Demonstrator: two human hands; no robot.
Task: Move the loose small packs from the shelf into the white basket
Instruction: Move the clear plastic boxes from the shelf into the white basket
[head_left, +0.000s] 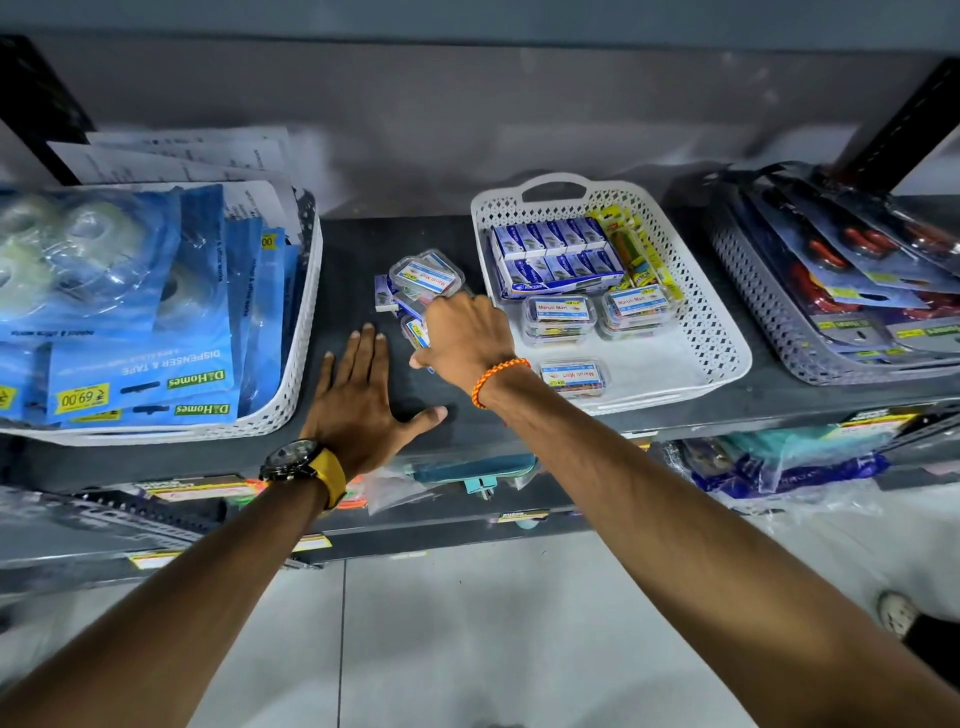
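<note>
The white basket stands on the dark shelf, and everything else sits in relation to it. Inside it, toward the back, lie rows of blue boxes with a yellow-green pack beside them; nearer the front are three clear small packs with white labels — two side by side, one alone by the front rim. Just left of the basket, on the bare shelf, a little heap of loose packs remains. The right hand, an orange braided band at its wrist, is down on that heap with fingers curled over a pack; whether it truly grips one I cannot tell. Further left of the basket the left hand lies flat and spread on the shelf, holding nothing — a dark watch on a yellow strap at the wrist.
</note>
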